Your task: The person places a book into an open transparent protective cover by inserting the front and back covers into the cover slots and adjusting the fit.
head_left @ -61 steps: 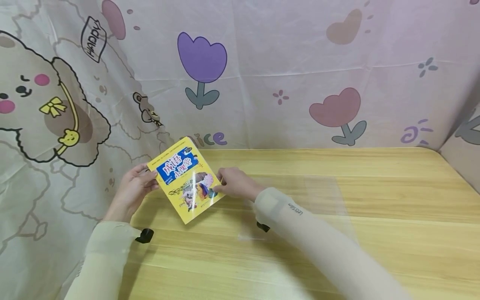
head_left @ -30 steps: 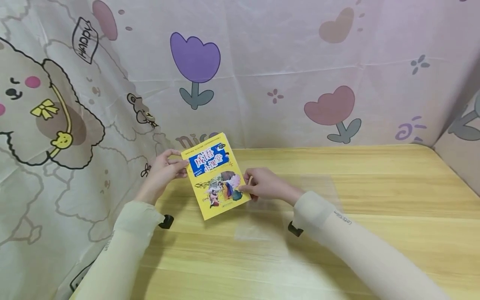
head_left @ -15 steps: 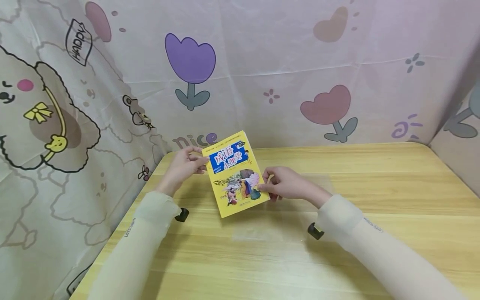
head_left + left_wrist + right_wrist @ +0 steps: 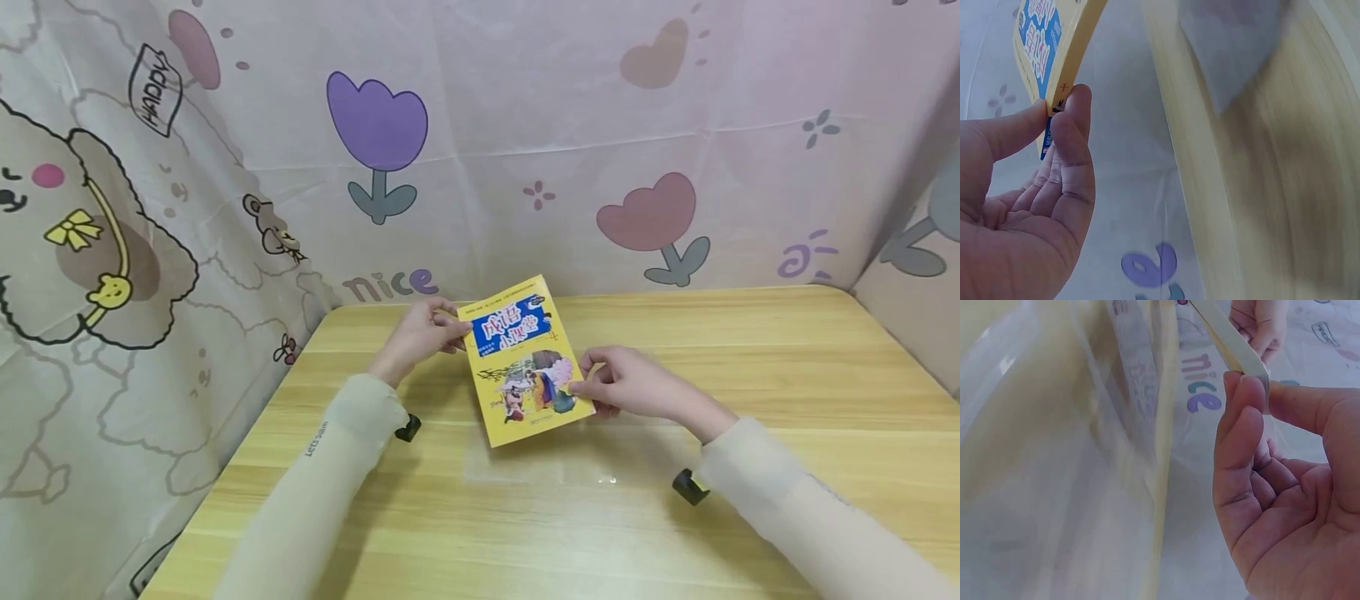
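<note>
A thin yellow book with a blue title panel and a coloured drawing is tilted above the table, its cover facing up. The left hand pinches its upper left edge. In the left wrist view, thumb and fingertips of the left hand grip the book near a corner of the spine. On the lower right edge, the right hand pinches the book between thumb and fingers. The right wrist view has the book edge-on in the right hand. A clear plastic sheet lies beneath the book.
The wooden table runs back to a patterned curtain, which also hangs along the left side. Black cuff-side devices, such as the right one, sit under both wrists. Glossy plastic fills much of the right wrist view.
Both hands have carried the book rightward across the table, and it now hangs over the plastic sheet. In the last half second it has also dropped slightly lower in view. Both grips persist.
</note>
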`<action>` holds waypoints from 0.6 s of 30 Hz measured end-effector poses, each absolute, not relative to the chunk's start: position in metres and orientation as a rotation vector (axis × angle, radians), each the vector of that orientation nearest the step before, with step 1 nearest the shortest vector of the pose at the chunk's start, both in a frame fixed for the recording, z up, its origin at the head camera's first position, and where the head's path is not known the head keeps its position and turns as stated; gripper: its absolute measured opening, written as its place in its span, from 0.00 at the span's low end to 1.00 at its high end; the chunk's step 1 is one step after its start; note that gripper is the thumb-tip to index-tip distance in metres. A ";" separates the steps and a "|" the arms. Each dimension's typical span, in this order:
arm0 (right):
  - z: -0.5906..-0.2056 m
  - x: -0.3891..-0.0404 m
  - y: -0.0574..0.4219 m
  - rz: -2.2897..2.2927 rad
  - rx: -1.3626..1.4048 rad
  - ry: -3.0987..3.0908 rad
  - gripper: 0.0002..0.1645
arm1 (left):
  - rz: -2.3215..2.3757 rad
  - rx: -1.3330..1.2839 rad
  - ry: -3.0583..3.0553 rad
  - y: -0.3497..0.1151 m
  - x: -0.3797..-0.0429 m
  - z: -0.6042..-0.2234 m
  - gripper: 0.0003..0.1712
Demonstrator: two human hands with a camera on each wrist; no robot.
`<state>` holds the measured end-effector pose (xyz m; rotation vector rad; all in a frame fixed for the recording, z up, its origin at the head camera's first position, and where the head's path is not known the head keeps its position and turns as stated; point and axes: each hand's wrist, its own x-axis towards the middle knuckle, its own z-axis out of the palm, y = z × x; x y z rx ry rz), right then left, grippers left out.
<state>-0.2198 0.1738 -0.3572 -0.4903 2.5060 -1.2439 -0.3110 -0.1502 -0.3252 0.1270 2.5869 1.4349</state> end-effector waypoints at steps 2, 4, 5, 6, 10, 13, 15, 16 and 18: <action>-0.358 -0.216 0.183 -1.259 -0.490 2.494 0.17 | 1.419 0.132 2.586 -0.140 -0.312 -0.327 0.20; -0.358 -0.212 0.191 -1.271 -0.486 2.478 0.17 | 1.404 0.140 2.582 -0.130 -0.312 -0.329 0.20; -0.359 -0.210 0.194 -1.272 -0.484 2.475 0.16 | 1.395 0.140 2.578 -0.125 -0.312 -0.329 0.20; -0.359 -0.207 0.198 -1.272 -0.479 2.469 0.16 | 1.392 0.143 2.570 -0.120 -0.311 -0.330 0.20; -0.361 -0.199 0.213 -1.265 -0.478 2.454 0.16 | 1.387 0.159 2.523 -0.101 -0.311 -0.334 0.20; -0.363 -0.194 0.226 -1.266 -0.478 2.440 0.16 | 1.399 0.196 2.486 -0.086 -0.312 -0.338 0.20; -0.365 -0.192 0.235 -1.264 -0.484 2.427 0.16 | 1.401 0.225 2.471 -0.076 -0.311 -0.341 0.19; -0.366 -0.190 0.239 -1.258 -0.480 2.424 0.15 | 1.396 0.242 2.466 -0.071 -0.310 -0.343 0.19; -0.368 -0.188 0.248 -1.254 -0.477 2.410 0.15 | 1.378 0.265 2.460 -0.059 -0.310 -0.347 0.18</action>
